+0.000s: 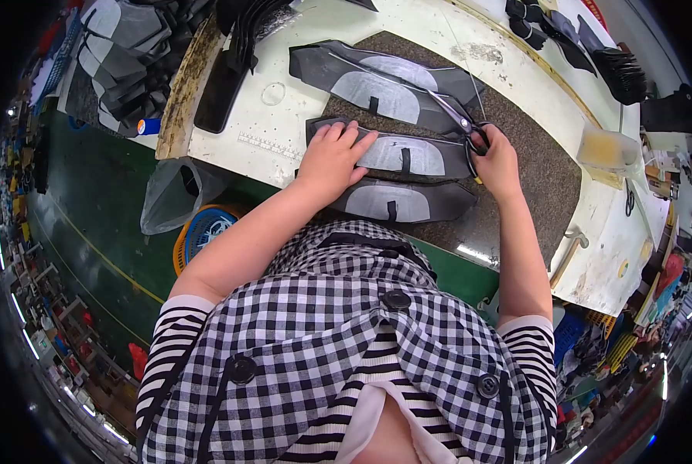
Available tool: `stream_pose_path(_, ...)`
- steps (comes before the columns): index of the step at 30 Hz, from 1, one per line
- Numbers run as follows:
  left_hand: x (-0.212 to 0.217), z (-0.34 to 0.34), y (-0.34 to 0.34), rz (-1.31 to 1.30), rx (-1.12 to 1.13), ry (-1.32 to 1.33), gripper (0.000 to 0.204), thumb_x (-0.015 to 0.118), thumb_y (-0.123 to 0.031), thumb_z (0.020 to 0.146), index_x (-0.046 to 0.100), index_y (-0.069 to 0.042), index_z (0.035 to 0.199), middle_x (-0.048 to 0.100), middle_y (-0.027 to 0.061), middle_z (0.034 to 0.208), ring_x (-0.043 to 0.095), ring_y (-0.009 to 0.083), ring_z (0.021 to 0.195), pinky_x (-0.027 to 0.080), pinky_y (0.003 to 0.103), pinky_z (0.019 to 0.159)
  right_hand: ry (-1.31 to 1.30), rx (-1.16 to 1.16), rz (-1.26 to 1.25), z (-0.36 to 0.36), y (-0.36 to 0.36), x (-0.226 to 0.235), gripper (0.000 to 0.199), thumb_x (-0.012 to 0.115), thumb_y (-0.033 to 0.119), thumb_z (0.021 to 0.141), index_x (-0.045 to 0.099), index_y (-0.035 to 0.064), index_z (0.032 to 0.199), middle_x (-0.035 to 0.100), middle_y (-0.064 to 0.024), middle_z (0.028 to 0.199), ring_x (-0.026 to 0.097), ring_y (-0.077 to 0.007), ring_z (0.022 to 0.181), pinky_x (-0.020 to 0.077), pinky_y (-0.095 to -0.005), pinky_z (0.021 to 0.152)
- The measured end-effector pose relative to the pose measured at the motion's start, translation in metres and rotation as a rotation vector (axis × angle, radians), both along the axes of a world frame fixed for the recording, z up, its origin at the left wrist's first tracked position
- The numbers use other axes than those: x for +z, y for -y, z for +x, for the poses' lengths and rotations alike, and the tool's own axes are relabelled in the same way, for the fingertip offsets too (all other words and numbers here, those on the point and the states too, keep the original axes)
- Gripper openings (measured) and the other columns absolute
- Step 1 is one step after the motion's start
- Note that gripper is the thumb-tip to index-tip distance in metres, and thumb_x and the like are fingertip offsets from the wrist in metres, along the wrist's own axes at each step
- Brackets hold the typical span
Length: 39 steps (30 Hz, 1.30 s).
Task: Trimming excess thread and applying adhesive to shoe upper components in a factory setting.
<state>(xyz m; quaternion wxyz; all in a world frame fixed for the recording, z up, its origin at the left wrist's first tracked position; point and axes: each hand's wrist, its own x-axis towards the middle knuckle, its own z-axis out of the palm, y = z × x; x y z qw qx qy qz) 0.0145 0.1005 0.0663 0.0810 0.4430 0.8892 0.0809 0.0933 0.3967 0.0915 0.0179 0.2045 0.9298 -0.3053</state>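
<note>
My right hand (pixel 497 158) is closed around the black handles of a pair of scissors (pixel 458 116), whose metal blades point up and left, apart from each other, over the farther dark pieces. Flat on the left end of a black cut piece with a pale grey half-oval patch (pixel 423 157) lies my left hand (pixel 332 158), fingers spread. A small black tab stands on that patch. Nearer to me is a similar black piece (pixel 388 201). Beyond my hands lies another patched piece (pixel 384 97), with one more partly overlapped behind it. All rest on a dark speckled board (pixel 535 182).
On the white table (pixel 245 166) lie a black phone (pixel 220 93) and a clear ruler (pixel 268 145). A hammer (pixel 570 255) and a clear box (pixel 609 151) are at the right. Stacked dark pieces (pixel 125 62) fill the far left. Below the edge stands a blue-and-orange basket (pixel 195 232).
</note>
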Motion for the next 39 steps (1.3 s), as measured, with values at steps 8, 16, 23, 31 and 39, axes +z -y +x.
stream_pose_path(8, 0.015, 0.017, -0.042, 0.091, 0.019, 0.006, 0.081, 0.072, -0.049, 0.069, 0.048, 0.000, 0.129, 0.041, 0.0137, 0.135, 0.038, 0.0272, 0.125, 0.027, 0.046, 0.103, -0.004, -0.094, -0.082, 0.006, 0.000, -0.015, 0.024, 0.072, -0.001, 0.068, 0.059, 0.0025, 0.088, 0.065, -0.0111, 0.084, 0.065, -0.0264, 0.079, 0.0502, -0.0351, 0.072)
stream_pose_path(16, -0.010, 0.034, -0.103, 0.056, -0.273, -0.021, 0.071, 0.063, -0.041, 0.081, 0.044, 0.003, 0.133, 0.050, 0.0106, 0.119, 0.045, 0.0241, 0.113, 0.033, 0.037, 0.103, -0.054, -0.112, -0.023, 0.014, -0.007, -0.024, 0.025, 0.071, -0.001, 0.068, 0.059, 0.0033, 0.090, 0.065, -0.0111, 0.085, 0.064, -0.0271, 0.083, 0.0496, -0.0347, 0.075)
stream_pose_path(23, -0.006, 0.034, -0.109, 0.069, -0.273, -0.042, 0.073, 0.064, -0.040, 0.079, 0.044, 0.002, 0.135, 0.050, 0.0072, 0.108, 0.046, 0.0220, 0.104, 0.035, 0.035, 0.099, -0.203, -0.164, 0.090, 0.011, -0.017, -0.026, 0.027, 0.071, -0.002, 0.065, 0.061, 0.0049, 0.090, 0.064, -0.0098, 0.086, 0.061, -0.0291, 0.087, 0.0494, -0.0381, 0.078)
stream_pose_path(31, -0.001, 0.027, -0.114, 0.015, -0.333, 0.002, 0.082, 0.070, -0.036, 0.072, 0.039, -0.002, 0.140, 0.049, 0.0080, 0.112, 0.045, 0.0232, 0.104, 0.036, 0.035, 0.093, -0.330, -0.336, 0.093, 0.025, -0.032, -0.051, 0.025, 0.074, 0.006, 0.071, 0.060, 0.0032, 0.091, 0.064, -0.0120, 0.084, 0.062, -0.0293, 0.082, 0.0494, -0.0386, 0.075)
stream_pose_path(39, 0.004, 0.027, -0.106, 0.023, -0.344, 0.085, 0.083, 0.073, -0.033, 0.071, 0.037, -0.012, 0.143, 0.049, 0.0098, 0.117, 0.046, 0.0246, 0.106, 0.036, 0.037, 0.091, 0.301, -0.225, 0.099, 0.105, 0.005, 0.036, 0.040, 0.072, 0.038, 0.077, 0.061, 0.0022, 0.091, 0.064, -0.0165, 0.084, 0.064, -0.0354, 0.078, 0.0503, -0.0430, 0.071)
